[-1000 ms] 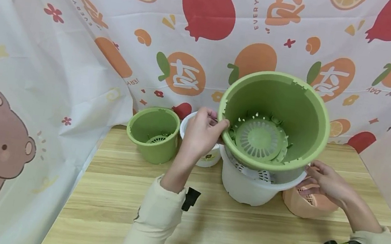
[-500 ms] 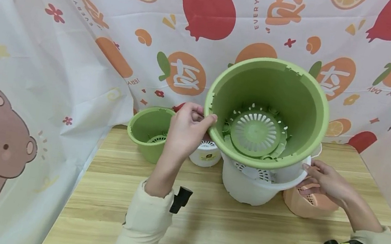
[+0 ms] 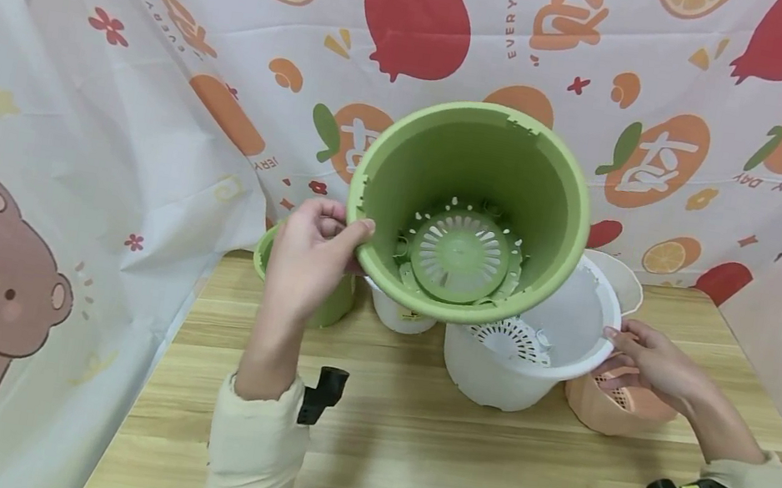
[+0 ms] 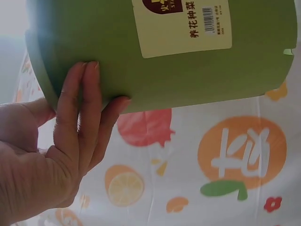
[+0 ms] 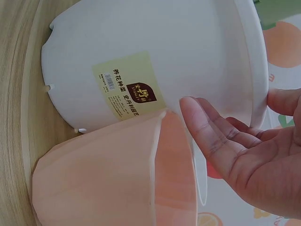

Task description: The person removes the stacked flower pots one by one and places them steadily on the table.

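Note:
A large green flowerpot [image 3: 479, 135] is held up by my left hand [image 3: 306, 257], its mouth tipped toward me. The thumb lies over the rim, and in the left wrist view the fingers [image 4: 89, 99] press the outer wall near a label [image 4: 186, 35]. Below and to the right stands a large white flowerpot [image 3: 502, 387] on the table, partly covered by the green one. My right hand [image 3: 654, 363] pinches the white pot's rim, its thumb on top and its fingers underneath. In the right wrist view a peach flowerpot [image 5: 99, 174] sits close beside the white one.
Behind my left hand are a smaller green flowerpot [image 3: 332, 307] and a smaller white one [image 3: 399, 314], both partly hidden. Another white rim [image 3: 620, 283] shows behind the large white pot. A printed cloth [image 3: 424, 21] hangs behind the wooden table [image 3: 448, 472].
My left hand has lifted the large green flowerpot up and leftward off the white one, uncovering more of the white pot's inside. My right hand has stayed on the white rim.

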{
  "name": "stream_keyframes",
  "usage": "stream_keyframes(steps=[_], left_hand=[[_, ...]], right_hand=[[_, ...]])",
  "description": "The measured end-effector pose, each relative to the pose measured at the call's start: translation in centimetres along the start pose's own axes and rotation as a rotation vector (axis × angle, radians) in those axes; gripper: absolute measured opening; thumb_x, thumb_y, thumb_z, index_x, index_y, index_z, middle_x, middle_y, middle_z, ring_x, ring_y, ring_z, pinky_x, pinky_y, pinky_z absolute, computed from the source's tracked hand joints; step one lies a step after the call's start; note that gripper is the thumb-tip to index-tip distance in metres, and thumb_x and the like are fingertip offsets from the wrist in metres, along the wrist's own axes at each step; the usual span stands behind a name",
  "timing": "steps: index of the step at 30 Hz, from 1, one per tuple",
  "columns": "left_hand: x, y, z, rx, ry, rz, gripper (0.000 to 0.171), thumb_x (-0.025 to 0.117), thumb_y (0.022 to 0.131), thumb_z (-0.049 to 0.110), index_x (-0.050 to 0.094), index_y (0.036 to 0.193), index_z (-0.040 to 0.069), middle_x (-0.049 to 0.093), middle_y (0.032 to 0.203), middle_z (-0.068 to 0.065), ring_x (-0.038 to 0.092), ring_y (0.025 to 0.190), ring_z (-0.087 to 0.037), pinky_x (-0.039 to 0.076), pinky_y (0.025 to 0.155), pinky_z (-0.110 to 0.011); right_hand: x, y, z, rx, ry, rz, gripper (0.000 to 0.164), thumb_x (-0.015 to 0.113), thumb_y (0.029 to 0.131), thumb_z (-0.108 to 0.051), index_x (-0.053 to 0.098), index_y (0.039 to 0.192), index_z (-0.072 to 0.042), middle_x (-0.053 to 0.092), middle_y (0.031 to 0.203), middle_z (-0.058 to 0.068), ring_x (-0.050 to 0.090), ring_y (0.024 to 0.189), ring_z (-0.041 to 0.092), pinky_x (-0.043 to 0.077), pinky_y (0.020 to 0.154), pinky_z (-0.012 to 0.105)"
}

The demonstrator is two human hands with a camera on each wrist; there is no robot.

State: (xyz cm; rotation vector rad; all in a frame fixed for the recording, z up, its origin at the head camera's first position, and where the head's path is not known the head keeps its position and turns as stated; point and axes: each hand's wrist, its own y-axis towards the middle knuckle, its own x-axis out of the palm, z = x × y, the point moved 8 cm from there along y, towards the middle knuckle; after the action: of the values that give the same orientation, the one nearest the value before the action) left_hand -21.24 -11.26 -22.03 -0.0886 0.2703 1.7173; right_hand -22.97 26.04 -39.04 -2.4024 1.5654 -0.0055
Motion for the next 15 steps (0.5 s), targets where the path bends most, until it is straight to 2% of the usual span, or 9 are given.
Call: stream_keyframes(steps=[9,15], left_hand=[[-2.8,-0.6,-0.7,-0.031,0.001,0.048,0.024,0.057,0.088,0.009,0.046,0.105,-0.003,0.06,0.089,-0.019,0.063,0.057,-0.014,0.057,0.061,-0.028],[-4.3,-0.9,-1.2,-0.031,-0.008,0.083,0.021,0.057,0.087,0.008,0.045,0.102,-0.003,0.059,0.083,-0.014,0.063,0.055,-0.012,0.057,0.06,-0.026]], right_hand=[[0.1,0.1,0.0,-0.007,0.019,0.005,0.053,0.039,0.099,-0.022,0.02,0.128,0.018,0.061,0.09,0.007,0.063,0.081,0.028,0.054,0.071,0.049],[0.0,0.0,0.0,-0.001,0.014,0.007,0.052,0.039,0.099,-0.023,0.021,0.127,0.017,0.061,0.09,0.008,0.063,0.082,0.029,0.054,0.071,0.049]])
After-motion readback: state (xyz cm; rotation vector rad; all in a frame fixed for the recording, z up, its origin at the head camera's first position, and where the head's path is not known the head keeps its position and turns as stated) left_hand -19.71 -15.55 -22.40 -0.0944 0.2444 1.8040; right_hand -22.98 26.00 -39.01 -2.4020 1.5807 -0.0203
